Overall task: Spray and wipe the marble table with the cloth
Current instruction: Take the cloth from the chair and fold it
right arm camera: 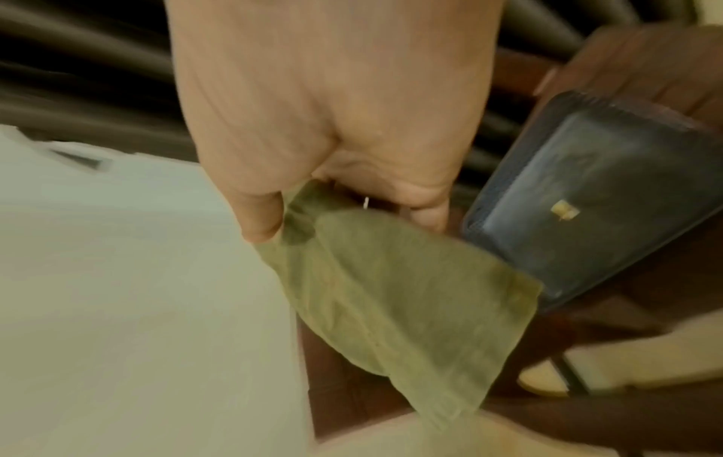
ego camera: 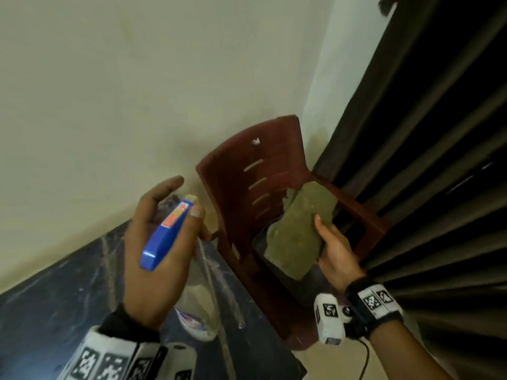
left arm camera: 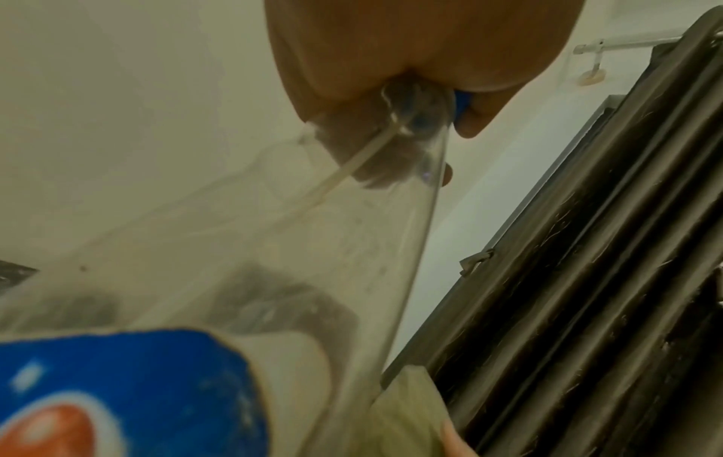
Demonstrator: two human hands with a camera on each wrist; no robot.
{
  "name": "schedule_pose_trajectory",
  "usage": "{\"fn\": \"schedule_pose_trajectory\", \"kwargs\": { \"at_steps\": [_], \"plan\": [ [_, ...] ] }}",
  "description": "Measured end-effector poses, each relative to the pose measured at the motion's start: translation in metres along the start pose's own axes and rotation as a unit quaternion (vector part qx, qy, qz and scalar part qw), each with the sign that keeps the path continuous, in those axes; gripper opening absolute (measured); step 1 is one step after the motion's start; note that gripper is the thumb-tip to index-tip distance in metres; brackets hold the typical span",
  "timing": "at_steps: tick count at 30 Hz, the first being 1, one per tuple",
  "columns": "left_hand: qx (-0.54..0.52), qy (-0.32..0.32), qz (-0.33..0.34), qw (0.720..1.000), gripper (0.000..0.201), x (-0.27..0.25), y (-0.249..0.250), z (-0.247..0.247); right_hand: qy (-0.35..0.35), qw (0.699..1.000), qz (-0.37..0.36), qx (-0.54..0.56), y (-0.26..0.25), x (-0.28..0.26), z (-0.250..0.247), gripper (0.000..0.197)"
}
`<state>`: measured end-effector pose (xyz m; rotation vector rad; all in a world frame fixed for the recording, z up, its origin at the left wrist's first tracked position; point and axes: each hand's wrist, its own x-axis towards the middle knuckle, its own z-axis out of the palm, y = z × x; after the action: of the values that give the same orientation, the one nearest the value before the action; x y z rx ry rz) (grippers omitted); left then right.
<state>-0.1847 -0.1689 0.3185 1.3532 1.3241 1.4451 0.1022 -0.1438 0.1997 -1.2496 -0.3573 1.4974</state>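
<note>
My left hand (ego camera: 162, 237) grips the neck of a clear spray bottle (ego camera: 199, 305) with a blue spray head (ego camera: 164, 237), held above the dark marble table (ego camera: 68, 292). In the left wrist view the bottle (left arm camera: 274, 262) runs down from my left hand (left arm camera: 411, 61), its blue and red label nearest the camera. My right hand (ego camera: 334, 256) holds an olive-green cloth (ego camera: 297, 229) over the chair seat. The right wrist view shows my right hand (right arm camera: 332, 123) pinching the top of the hanging cloth (right arm camera: 399, 296).
A dark red plastic chair (ego camera: 247, 187) stands at the table's right end against the cream wall. A dark tray (right arm camera: 587, 191) lies on its seat. A dark pleated curtain (ego camera: 439, 160) hangs to the right.
</note>
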Motion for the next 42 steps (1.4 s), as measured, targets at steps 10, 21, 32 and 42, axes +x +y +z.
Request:
{"fn": "schedule_pose_trajectory", "kwargs": {
  "at_steps": [10, 21, 32, 42],
  "plan": [
    [-0.048, 0.075, 0.021, 0.996, 0.039, -0.123, 0.076, -0.16, -0.132, 0.986, -0.083, -0.066, 0.03, -0.22, 0.143, 0.034],
    [-0.005, 0.148, 0.025, 0.989, 0.042, -0.282, 0.114, -0.361, -0.27, 0.956, -0.011, -0.114, 0.149, -0.388, 0.251, 0.039],
    [-0.005, 0.198, 0.016, 0.98, 0.059, -0.367, 0.126, -0.44, -0.335, 0.936, 0.076, -0.071, 0.203, -0.453, 0.323, 0.043],
    [0.025, 0.203, 0.018, 0.979, 0.059, -0.354, 0.139, -0.442, -0.383, 0.917, 0.086, -0.071, 0.207, -0.437, 0.359, 0.042]
  ]
}}
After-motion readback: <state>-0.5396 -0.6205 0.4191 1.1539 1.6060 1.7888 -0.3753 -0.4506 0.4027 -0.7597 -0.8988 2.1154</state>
